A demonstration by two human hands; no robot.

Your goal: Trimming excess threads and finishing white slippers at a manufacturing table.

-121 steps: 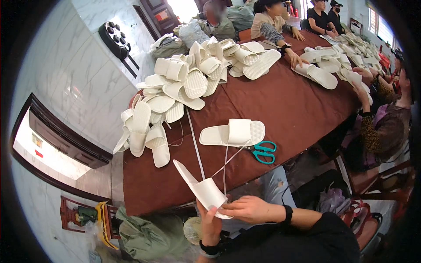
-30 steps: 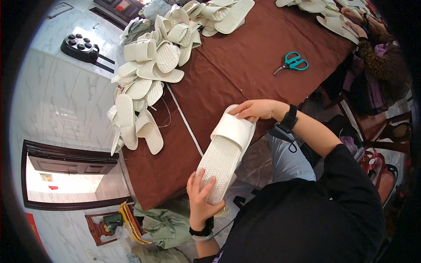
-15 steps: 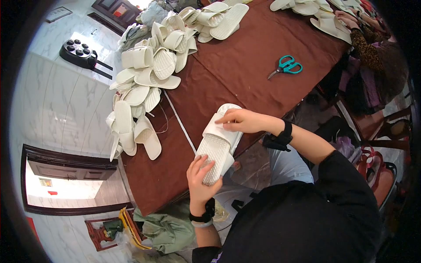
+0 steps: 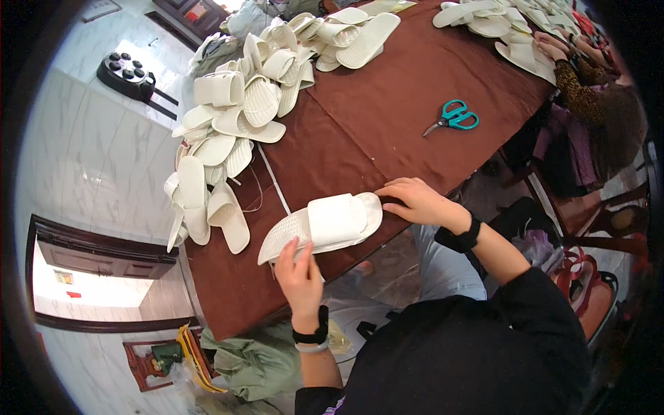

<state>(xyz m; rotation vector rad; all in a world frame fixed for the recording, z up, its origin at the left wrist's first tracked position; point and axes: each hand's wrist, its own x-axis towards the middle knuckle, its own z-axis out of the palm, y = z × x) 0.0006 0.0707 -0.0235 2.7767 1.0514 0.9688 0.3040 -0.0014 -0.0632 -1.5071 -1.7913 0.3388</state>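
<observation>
A pair of white slide slippers, one laid against the other, lies crosswise at the near edge of the brown-covered table. My left hand has its fingers stretched out and spread at the slippers' near edge, by the left end. Beside the right end is my right hand, fingers extended and apart, with the fingertips close to the rim; whether they touch it I cannot tell. Part of the lower slipper is hidden under the upper one.
A heap of white slippers runs along the table's far left side. Scissors with teal handles lie to the right. At the upper right, another person's hand is by more slippers. Green cloth hangs low left.
The slippers have turned from steeply slanted to nearly crosswise and moved left onto the table edge. My right hand has left the strap for the right end; my left hand has loosened its grip.
</observation>
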